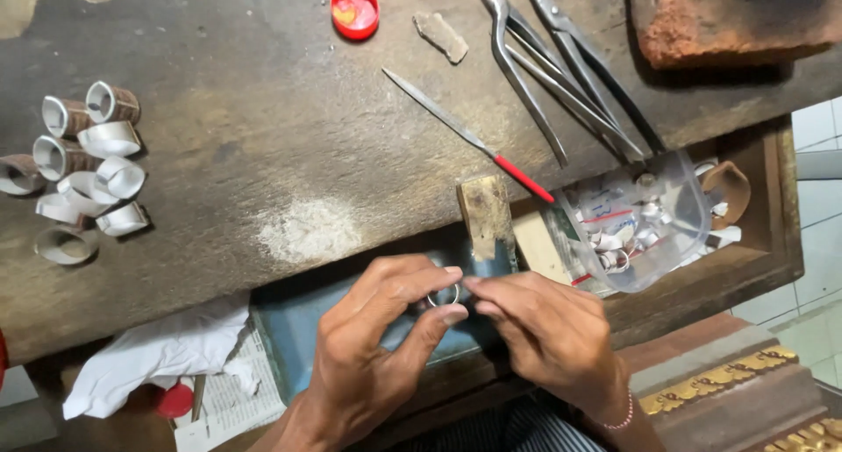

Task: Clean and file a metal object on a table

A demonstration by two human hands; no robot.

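Silver-coloured metal, a thin ring point(444, 295) — I see it pinched between my left hand point(373, 351) and right hand point(548, 334), fingertips of both closed on its rim, just off the near edge of the bench point(263, 110), in front of a wooden peg point(484, 213) jutting from that edge. Open room lies on the bare bench top beyond. A red-handled file point(469, 136) and pliers point(561, 75) lie beyond to the right; a clear plastic tub point(645, 220) sits close right. White rolled bands point(83, 167) cluster far left, a red cap point(354, 10) at the top. What the ring's lower half looks like I cannot make out — fingers cover it.
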